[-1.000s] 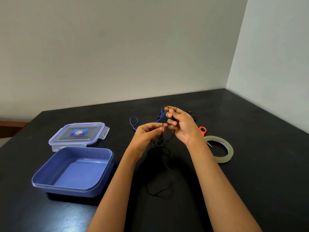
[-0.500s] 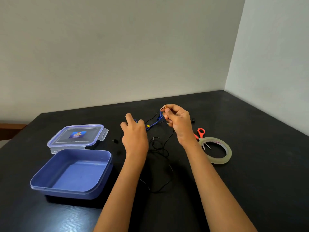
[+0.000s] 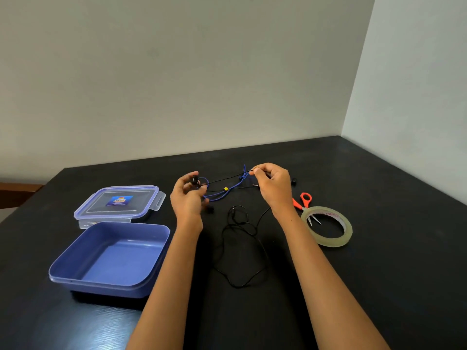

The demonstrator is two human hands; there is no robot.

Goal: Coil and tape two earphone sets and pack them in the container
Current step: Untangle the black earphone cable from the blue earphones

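The left fingertips [image 3: 189, 177] were curled in a pinch on a black earbud [image 3: 194, 182]. The right fingertips [image 3: 256, 170] pinched the cable of the same black earphone set [image 3: 222, 179]. A second earlier both hands had worked close together. The left hand [image 3: 188, 198] had since dipped to the table and come up with the bud, and the right hand [image 3: 274, 185] had drawn away, so the cable ran taut between them. That looked like pulling the black set free of the blue earphone set [image 3: 214, 198]; coiling had probably not begun.

Both sets sat right of the container [image 3: 111, 224], none of either inside it. The black set's slack trailed in loose loops on the table, and the blue cable with its yellow tag [image 3: 225, 189] sagged under the taut span.
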